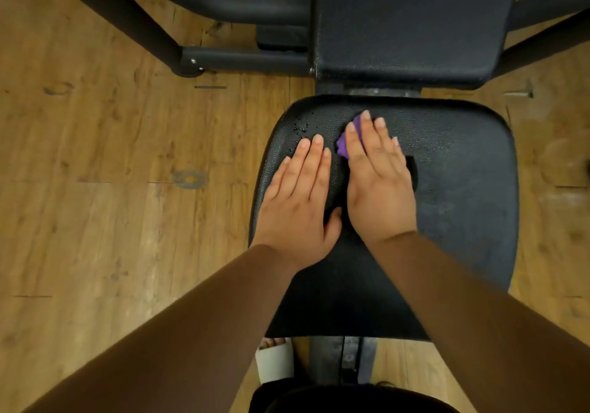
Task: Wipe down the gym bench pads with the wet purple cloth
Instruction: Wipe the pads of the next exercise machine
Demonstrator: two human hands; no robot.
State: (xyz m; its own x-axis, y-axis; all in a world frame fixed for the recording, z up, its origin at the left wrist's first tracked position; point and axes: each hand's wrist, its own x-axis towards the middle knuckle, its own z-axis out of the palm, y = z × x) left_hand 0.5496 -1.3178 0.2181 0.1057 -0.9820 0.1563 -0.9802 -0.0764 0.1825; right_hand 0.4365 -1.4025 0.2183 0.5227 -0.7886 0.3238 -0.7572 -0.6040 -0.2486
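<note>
Pads: two, both black. Seat pad (463, 173) near, back pad (412, 23) beyond it, with a narrow gap showing metal between them.
Cloth (343, 146): one, purple, on the far middle of the seat pad. Mostly hidden under the right hand; only a bunched edge peeks out by the index finger and fingertips.
Right hand (378, 183): palm down on the cloth, four fingers straight and close together, pressing it to the pad. Grip flat, not curled round the cloth; thumb out of sight.
Left hand (300, 195): palm down on the bare left part of the seat pad, just beside the right hand. Grip spread flat, holding nothing, thumb angled toward the right wrist.
Droplets (300, 128): a small scatter on the pad's far left corner, just beyond the left fingertips.
Sleeves: two, brown, reaching to the wrists.
Frame (242, 58): dark metal bars at upper left, one bolted foot on the floor.
Floor (95, 157): wood-look planks, worn and marked.
Foot (274, 361): one, in a white sandal, below the seat's near edge.
</note>
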